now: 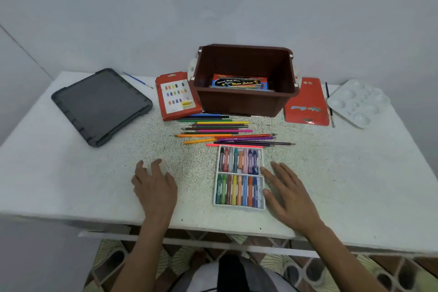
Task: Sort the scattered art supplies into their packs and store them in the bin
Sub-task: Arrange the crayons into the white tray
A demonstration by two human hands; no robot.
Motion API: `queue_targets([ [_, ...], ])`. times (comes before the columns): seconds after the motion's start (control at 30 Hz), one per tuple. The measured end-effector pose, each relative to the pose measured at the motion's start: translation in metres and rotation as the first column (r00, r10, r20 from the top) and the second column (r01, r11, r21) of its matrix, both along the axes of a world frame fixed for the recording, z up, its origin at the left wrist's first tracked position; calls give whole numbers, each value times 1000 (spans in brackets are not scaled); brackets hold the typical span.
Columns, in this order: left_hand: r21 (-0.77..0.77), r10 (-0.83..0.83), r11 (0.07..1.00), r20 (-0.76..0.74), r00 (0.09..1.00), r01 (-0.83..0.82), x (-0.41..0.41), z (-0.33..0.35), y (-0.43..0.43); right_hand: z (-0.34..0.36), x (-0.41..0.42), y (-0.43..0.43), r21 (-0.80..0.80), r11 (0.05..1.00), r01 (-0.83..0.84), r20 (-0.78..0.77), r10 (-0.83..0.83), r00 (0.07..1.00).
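Observation:
A white crayon tray [239, 206] holding two rows of coloured crayons lies near the table's front. My right hand [288, 191] lies flat, fingers straight, touching the tray's right edge. My left hand [154, 185] rests open on the table, well left of the tray. Several loose coloured pencils [222, 131] lie in a heap behind the tray. Further back stands the brown bin [244, 102] with a water-colour box [239, 83] inside. A red crayon box [176, 97] lies left of the bin and a red pencil pack [305, 104] lies right of it.
A dark grey lid [102, 105] lies at the back left, with a thin blue paintbrush [137, 79] beside it. A white paint palette [358, 102] sits at the back right, and another brush [330, 106] lies between it and the pencil pack. The table's front edge [213, 232] is close to me.

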State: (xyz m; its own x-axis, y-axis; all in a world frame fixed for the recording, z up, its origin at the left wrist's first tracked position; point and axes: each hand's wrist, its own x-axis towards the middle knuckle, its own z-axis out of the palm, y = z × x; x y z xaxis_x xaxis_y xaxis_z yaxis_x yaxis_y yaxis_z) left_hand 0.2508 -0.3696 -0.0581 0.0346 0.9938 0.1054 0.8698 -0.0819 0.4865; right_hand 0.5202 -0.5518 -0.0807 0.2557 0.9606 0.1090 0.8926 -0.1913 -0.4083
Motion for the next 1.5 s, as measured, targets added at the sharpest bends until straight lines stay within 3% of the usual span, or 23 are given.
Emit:
queue_targets([
  [0.1, 97, -51, 995, 149, 987, 37, -5, 4, -1, 0, 0, 0, -10, 1000, 4, 1, -4, 1000],
  [0.17, 148, 22, 988, 116, 993, -39, -6, 9, 0, 0, 0, 0, -18, 1000, 10, 1, -10, 1000],
  [0.33, -67, 49, 996, -41, 998, -52, -8, 8, 3, 1, 0, 0, -19, 1000, 8, 0, -8, 1000],
  [0.47, -7, -133, 991, 148, 980, 135, -5, 4, 3, 1, 0, 0, -20, 1000, 14, -3, -14, 1000],
  [0.67, 51, -289, 955, 362, 886, 291, 18, 19, -4, 0, 0, 0, -14, 1000, 19, 0, -19, 1000],
  [0.83, -104, -231, 933, 559, 796, 344, 45, 28, -14, 1, -1, 0, 3, 1000, 24, -15, -24, 1000],
  [1.0, -268, -190, 842, 664, 724, 467, 72, 35, -28, 0, -1, 0, 15, 1000, 27, -11, -27, 1000],
  [1.17, -264, -304, 807, 582, 755, 528, 92, 39, -41, 1, -2, 1, 1, 999, 35, 2, -35, 999],
  [1.3, -192, -497, 730, 508, 703, 655, 102, 38, -48, 1, -2, 0, 12, 999, 36, -3, -36, 999],
  [1.4, -43, -733, 651, 227, 642, 758, 99, 29, -45, 0, -2, 0, 18, 999, 37, -5, -36, 999],
  [1.5, 26, -815, 579, 47, 578, 815, 92, 19, -41, 0, -2, 0, 22, 999, 32, -2, -32, 999],
])
